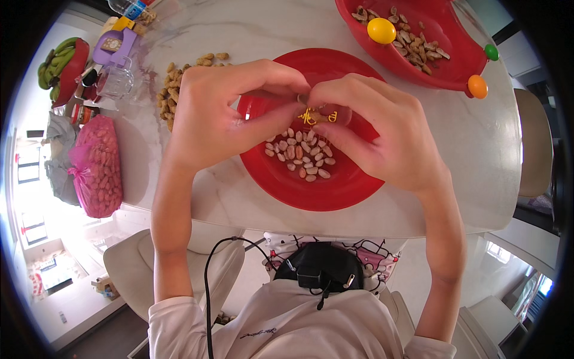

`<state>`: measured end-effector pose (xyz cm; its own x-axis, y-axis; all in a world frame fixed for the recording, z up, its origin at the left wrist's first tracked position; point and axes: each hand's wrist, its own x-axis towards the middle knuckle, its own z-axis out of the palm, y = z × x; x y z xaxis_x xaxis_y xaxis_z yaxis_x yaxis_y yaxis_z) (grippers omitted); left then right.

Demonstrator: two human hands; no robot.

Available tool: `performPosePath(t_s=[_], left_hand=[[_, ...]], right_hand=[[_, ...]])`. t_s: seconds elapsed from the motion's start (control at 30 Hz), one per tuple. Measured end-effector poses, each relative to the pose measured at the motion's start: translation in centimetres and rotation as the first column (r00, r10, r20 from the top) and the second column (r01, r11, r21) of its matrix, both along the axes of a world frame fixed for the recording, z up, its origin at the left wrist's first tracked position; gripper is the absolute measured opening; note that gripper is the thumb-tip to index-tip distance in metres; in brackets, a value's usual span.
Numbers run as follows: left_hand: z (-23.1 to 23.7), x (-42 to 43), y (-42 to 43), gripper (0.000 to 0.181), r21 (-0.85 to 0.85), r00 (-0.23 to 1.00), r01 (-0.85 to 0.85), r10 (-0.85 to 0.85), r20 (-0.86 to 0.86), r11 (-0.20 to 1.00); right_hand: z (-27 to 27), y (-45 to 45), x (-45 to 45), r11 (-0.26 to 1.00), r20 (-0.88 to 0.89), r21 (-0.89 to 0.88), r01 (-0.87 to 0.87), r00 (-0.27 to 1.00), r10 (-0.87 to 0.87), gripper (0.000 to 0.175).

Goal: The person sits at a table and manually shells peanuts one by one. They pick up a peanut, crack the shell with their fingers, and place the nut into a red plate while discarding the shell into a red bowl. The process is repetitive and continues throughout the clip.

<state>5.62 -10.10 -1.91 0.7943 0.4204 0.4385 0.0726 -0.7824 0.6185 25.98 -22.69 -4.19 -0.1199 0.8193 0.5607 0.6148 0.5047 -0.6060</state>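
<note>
My left hand [224,112] pinches a small brown piece of peanut shell [303,98] between thumb and index finger. Right beside it, the fingertips of my right hand [381,125] meet it, curled around a peanut pod that is mostly hidden. Both hands are raised over a red plate [309,199] with yellow writing on its bottom. Several shelled peanuts [306,157] lie spread on the plate, below the fingertips. A heap of unshelled peanuts [170,96] sits on the table, partly behind my left hand.
A red bowl [448,76] with coloured knobs holds empty shells [417,47] at the upper right. On the left are a pink mesh bag of peanuts [98,170], a glass mug [117,80], a purple container [114,45], green bananas [58,63] and a plastic bottle [130,8]. A black cable [207,278] hangs before me.
</note>
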Motion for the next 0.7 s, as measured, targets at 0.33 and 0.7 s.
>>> performPosePath(t_s=[0.33,0.7], left_hand=[[0.5,-0.1,0.2,0.02,0.035,0.998,-0.003,0.005,-0.06,0.999],[0.2,-0.4,0.2,0.023,-0.014,0.993,0.021,-0.023,-0.117,1.0]], right_hand=[[-0.4,0.0,-0.3,0.997,-0.048,-0.074,-0.025,0.999,0.022,0.03],[-0.7,0.1,-0.5,0.983,-0.111,-0.172,-0.071,0.992,0.052,0.025]])
